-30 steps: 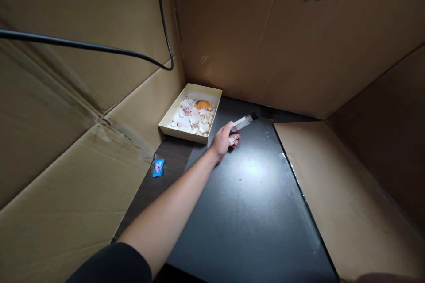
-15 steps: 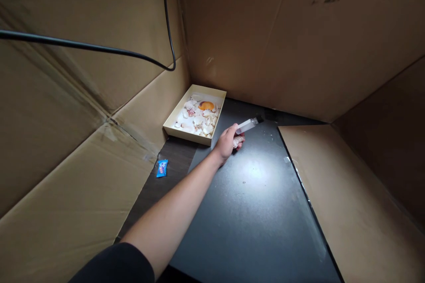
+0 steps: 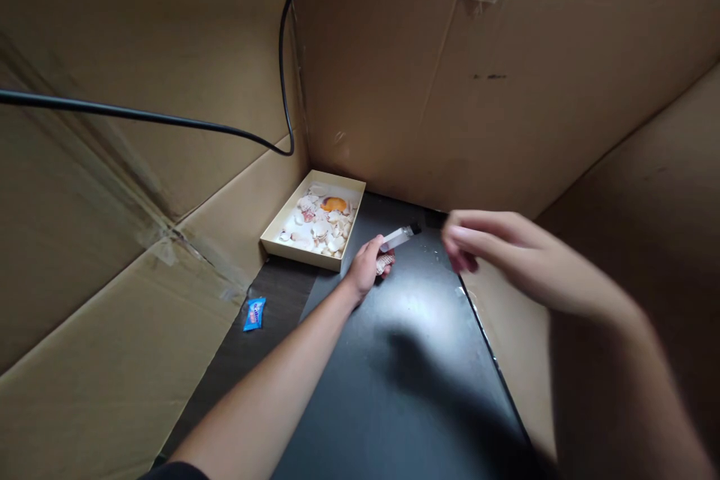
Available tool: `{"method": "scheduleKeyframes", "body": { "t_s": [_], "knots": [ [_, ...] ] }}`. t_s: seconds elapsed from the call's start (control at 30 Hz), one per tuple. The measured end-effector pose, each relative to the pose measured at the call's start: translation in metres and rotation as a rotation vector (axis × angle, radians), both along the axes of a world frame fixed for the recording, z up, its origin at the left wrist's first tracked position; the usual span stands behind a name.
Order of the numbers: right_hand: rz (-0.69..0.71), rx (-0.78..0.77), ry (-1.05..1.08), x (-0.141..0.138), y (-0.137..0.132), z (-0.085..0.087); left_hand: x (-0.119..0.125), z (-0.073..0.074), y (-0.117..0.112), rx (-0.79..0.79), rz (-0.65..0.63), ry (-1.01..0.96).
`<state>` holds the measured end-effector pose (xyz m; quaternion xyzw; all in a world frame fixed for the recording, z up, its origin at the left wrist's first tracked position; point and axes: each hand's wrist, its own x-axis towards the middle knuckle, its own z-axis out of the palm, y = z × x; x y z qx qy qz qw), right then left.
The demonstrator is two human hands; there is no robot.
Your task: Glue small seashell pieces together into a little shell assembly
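Bottle [image 3: 396, 238] and shell [image 3: 384, 263] are sitting together in the left hand [image 3: 367, 264], over the black tabletop [image 3: 360, 397] and near the far end of it. The bottle, pale and see-through, is slanting up and to the right, its black cap [image 3: 415, 228] pointing away from the palm. Beneath it the ridged shell is showing between thumb and fingers, so the left hand is grasping both; whether it is touching the tabletop, I cannot tell.

The right hand [image 3: 498, 241] is hanging in the air to the right, blurred, its wrist bending and its fingers drooping; whether they are closing on anything, I cannot tell. Its shadow [image 3: 439, 371] is falling across the tabletop.

Just left of and beyond the left hand, a cream box [image 3: 301, 251] is holding pale shells [image 3: 320, 230] and an orange one [image 3: 334, 204]. Nearer, a blue packet [image 3: 254, 313] is lying on a dark wooden strip [image 3: 281, 285]. Cardboard walls [image 3: 382, 90] are rising around everything, and a black cable [image 3: 283, 67] is looping down at the left.
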<state>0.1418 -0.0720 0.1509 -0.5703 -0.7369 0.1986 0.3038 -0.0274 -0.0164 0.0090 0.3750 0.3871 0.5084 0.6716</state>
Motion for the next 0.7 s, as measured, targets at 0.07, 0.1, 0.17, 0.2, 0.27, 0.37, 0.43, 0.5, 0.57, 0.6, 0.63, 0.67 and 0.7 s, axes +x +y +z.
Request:
{"method": "scheduleKeyframes", "body": {
  "t_s": [0.07, 0.1, 0.17, 0.2, 0.27, 0.37, 0.43, 0.5, 0.57, 0.6, 0.63, 0.67, 0.7],
  "knots": [
    [-0.048, -0.09, -0.091, -0.01, 0.016, -0.01, 0.0, 0.002, -0.001, 0.006, 0.002, 0.0],
    [-0.092, -0.103, -0.134, -0.015, 0.025, -0.018, 0.0, 0.002, -0.002, 0.013, 0.002, -0.004],
    [-0.15, -0.07, -0.192, -0.022, 0.04, -0.034, 0.0, 0.002, -0.002, 0.029, -0.003, -0.013],
    [-0.126, -0.052, -0.209, -0.024, 0.044, -0.041, 0.001, 0.002, -0.001, 0.034, -0.004, -0.017],
    [-0.08, -0.009, -0.209, -0.025, 0.049, -0.051, 0.001, 0.0, 0.0, 0.043, -0.012, -0.016],
    [-0.037, 0.051, -0.1, -0.022, 0.05, -0.055, 0.0, -0.003, 0.001, 0.061, -0.027, -0.01],
    [-0.024, 0.077, 0.029, -0.021, 0.05, -0.056, 0.0, -0.004, 0.002, 0.07, -0.031, -0.013],
    [-0.024, 0.091, 0.121, -0.022, 0.05, -0.057, 0.0, -0.005, 0.003, 0.068, -0.025, -0.02],
    [-0.046, 0.096, 0.123, -0.023, 0.051, -0.057, 0.0, -0.005, 0.003, 0.066, -0.025, -0.026],
    [-0.061, 0.096, 0.094, -0.023, 0.051, -0.058, 0.0, -0.004, 0.003, 0.066, -0.027, -0.027],
    [-0.076, 0.094, 0.056, -0.024, 0.051, -0.057, 0.0, -0.004, 0.003, 0.067, -0.027, -0.026],
    [-0.092, 0.089, 0.013, -0.024, 0.051, -0.057, 0.0, -0.004, 0.003, 0.068, -0.028, -0.025],
    [-0.106, 0.083, -0.031, -0.025, 0.05, -0.056, 0.0, -0.004, 0.003, 0.066, -0.025, -0.026]
  ]
}}
